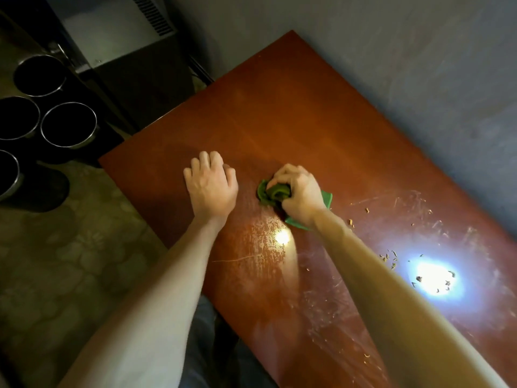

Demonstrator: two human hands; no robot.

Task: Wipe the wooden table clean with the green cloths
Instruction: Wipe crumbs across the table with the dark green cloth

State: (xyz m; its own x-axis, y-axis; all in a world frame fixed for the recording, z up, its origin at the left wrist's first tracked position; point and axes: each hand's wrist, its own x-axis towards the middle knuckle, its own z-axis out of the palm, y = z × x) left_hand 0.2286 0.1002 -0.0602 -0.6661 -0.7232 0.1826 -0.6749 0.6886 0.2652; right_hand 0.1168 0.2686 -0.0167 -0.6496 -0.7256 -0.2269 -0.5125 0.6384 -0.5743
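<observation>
A reddish-brown wooden table (293, 113) runs from the near right to the far middle of the head view. My right hand (299, 191) grips a bunched green cloth (270, 193) and holds it down on the tabletop near the middle. A flat corner of the cloth sticks out behind the wrist. My left hand (211, 184) rests on the bare wood to the left of the cloth, fingers curled under, holding nothing. Pale smears (257, 242) and small crumbs (389, 257) lie on the near and right part of the table.
Several dark metal-rimmed pots (68, 126) stand on the floor at the left. A grey cabinet (117, 37) is at the far left behind the table. A grey wall (419, 65) runs along the table's right side. Two bright light reflections glare on the wood.
</observation>
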